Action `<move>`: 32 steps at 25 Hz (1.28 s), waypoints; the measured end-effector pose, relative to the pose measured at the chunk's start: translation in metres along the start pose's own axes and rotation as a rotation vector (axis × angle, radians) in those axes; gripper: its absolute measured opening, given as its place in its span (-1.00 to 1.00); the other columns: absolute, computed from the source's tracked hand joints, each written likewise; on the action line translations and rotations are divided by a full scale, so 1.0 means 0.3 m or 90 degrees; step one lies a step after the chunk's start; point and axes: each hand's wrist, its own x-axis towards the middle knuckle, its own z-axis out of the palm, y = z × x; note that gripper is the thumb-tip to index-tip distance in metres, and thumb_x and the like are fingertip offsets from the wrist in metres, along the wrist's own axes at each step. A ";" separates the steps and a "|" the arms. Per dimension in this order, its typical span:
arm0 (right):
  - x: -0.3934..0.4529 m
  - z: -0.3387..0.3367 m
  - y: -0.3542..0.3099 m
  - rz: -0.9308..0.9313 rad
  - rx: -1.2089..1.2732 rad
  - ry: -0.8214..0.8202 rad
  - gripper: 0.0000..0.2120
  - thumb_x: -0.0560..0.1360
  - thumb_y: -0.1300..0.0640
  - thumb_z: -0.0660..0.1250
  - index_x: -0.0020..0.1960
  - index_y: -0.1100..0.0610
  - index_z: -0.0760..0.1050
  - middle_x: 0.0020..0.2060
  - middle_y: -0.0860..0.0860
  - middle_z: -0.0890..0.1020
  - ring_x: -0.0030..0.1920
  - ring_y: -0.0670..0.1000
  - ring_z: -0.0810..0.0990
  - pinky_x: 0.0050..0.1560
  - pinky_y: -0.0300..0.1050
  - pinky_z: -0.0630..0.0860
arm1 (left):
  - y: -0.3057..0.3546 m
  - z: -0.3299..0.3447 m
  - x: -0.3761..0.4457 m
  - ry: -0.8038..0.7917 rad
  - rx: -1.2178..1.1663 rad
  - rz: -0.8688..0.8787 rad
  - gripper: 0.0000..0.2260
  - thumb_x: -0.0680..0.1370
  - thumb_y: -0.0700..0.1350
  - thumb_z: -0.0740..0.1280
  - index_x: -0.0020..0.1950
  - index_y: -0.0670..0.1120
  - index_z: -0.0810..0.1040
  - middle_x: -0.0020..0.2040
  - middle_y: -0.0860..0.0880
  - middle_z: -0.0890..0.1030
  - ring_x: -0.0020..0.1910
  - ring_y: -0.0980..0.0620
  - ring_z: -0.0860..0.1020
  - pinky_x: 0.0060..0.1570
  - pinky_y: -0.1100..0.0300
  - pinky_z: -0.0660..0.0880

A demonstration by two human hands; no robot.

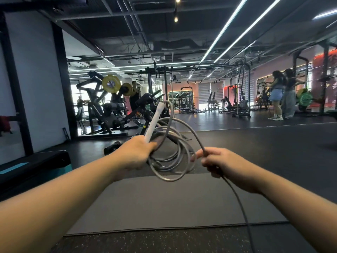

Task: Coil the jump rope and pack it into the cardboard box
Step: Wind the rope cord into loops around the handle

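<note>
Two bare forearms reach out from the near edge toward the middle of the view. The left hand [135,153] is curled around the lower end of a white cylindrical handle [154,121], which tilts up and to the right, and it also grips several round loops of the grey jump rope [168,157] that hang from its fingers. The right hand [221,164], just right of the coil, pinches a single strand of the same rope between thumb and curled fingers. From that hand one stretch arcs up and left over to the coil, while the rest trails down past the right wrist and off the near edge. Below the hands a grey rectangular mat [164,205] lies on the dark speckled rubber floor [182,241]. At the near left stands a black padded bench with a teal stripe [34,167]. Farther off are black weight machines [109,108] with yellow plates [111,84], and two people [282,94] stand at the far right.
</note>
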 end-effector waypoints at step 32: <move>0.006 0.249 -0.093 0.037 0.376 0.278 -0.69 0.57 0.03 0.40 -0.26 0.14 0.42 -0.64 -0.06 0.29 -0.65 -0.08 0.18 -0.59 -0.30 0.14 | 0.073 0.215 -0.068 -0.016 -0.806 -0.161 -0.87 0.54 -0.16 0.41 -0.17 -0.14 0.55 -0.48 0.00 0.56 -0.40 0.05 0.55 -0.30 0.18 0.59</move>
